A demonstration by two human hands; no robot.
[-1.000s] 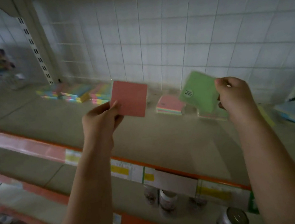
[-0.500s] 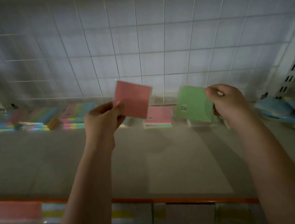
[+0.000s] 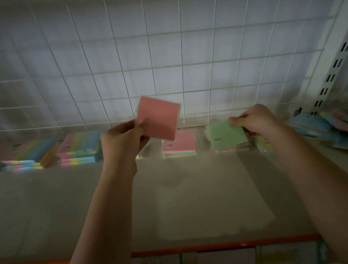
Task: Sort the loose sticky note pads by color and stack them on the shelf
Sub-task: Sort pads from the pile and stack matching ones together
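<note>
My left hand (image 3: 124,138) pinches a pink sticky note pad (image 3: 158,117) by its lower left corner and holds it up in the air before the back grid. My right hand (image 3: 254,119) grips a green pad (image 3: 226,134) at its right edge; the pad lies low on a stack at the back of the shelf (image 3: 178,198). A pink-topped stack (image 3: 179,143) sits between the two hands.
Multicoloured pad stacks (image 3: 79,148) line the back left of the shelf. A loose heap of blue and pink pads (image 3: 335,127) lies at the right. A white wire grid (image 3: 158,55) backs the shelf, and an orange price rail (image 3: 207,247) edges its front.
My right hand has lowered the green pad from mid-air down onto the stack at the back. The left hand keeps the pink pad raised. The view has tilted up.
</note>
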